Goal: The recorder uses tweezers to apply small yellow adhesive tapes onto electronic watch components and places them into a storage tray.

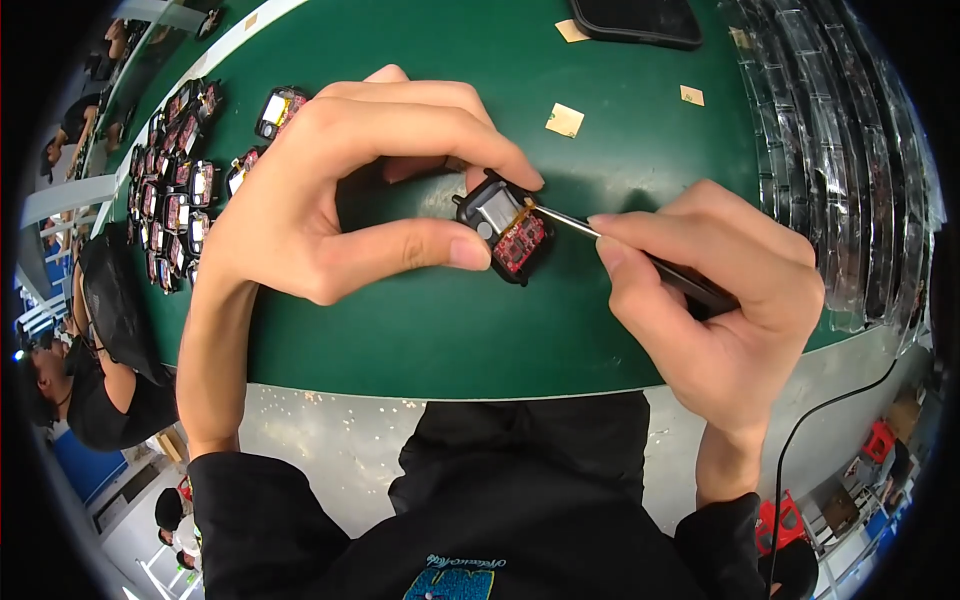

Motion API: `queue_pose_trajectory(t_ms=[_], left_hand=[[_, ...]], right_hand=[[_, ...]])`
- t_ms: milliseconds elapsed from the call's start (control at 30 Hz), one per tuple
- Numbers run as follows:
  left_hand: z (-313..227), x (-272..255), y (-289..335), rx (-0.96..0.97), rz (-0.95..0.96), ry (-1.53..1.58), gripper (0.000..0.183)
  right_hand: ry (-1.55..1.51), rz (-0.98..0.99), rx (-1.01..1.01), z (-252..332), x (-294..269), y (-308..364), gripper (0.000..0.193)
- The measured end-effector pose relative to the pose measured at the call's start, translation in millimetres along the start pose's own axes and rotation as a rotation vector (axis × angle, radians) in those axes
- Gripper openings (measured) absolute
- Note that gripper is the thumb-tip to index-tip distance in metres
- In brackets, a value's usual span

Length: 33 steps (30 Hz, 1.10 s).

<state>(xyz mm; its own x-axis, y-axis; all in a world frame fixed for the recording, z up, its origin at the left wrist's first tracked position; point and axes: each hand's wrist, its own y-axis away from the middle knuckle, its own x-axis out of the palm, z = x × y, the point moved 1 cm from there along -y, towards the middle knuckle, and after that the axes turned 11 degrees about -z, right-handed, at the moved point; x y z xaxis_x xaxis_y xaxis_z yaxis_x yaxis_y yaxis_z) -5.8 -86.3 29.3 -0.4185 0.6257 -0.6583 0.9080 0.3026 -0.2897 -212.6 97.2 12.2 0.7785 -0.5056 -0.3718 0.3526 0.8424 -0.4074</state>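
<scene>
Between the thumb and fingers of my left hand (340, 180) is a small black electronic device housing (507, 228), held tilted above the green table. Its open face shows a silver battery cell, a red circuit board and a strip of amber tape. My right hand (720, 290) grips a pair of tweezers (570, 219) with a dark handle and a metal tip. The tip touches or nearly touches the housing's upper right edge, by the amber tape; whether it pinches anything is too small to tell.
Several similar open housings (175, 200) crowd the table's left side. Small yellowish paper pieces (565, 120) lie on the green table (400, 350). A black phone-like object (640, 20) rests at the far edge. Stacked clear plastic trays (830, 150) line the right. A person (100, 370) sits at left.
</scene>
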Motion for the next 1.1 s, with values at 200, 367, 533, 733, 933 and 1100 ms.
queue_pose_trajectory(t_ms=[200,367,533,733,933,1100], left_hand=[[-1.0,2.0,-0.5,-0.022,0.001,0.023,0.06],[-4.2,1.6,-1.8,-0.023,0.024,0.013,0.055],[-5.8,-0.1,-3.2,0.002,0.054,-0.03,0.053],[-6.5,0.4,-3.1,-0.003,0.049,-0.02,0.054],[-7.0,1.3,-3.5,-0.006,0.048,-0.027,0.054],[-8.6,-0.9,-2.3,0.011,0.052,-0.071,0.053]], right_hand=[[0.0,-0.002,0.013,-0.3,-0.2,0.8,0.022],[-0.007,0.0,0.02,-0.4,1.1,0.1,0.021],[0.01,0.014,0.037,2.7,0.5,-0.8,0.022],[0.022,0.011,0.016,1.8,0.2,0.1,0.022],[-0.002,0.005,-0.002,-0.8,1.4,1.2,0.022],[-0.004,0.02,0.02,2.1,0.9,-0.5,0.022]])
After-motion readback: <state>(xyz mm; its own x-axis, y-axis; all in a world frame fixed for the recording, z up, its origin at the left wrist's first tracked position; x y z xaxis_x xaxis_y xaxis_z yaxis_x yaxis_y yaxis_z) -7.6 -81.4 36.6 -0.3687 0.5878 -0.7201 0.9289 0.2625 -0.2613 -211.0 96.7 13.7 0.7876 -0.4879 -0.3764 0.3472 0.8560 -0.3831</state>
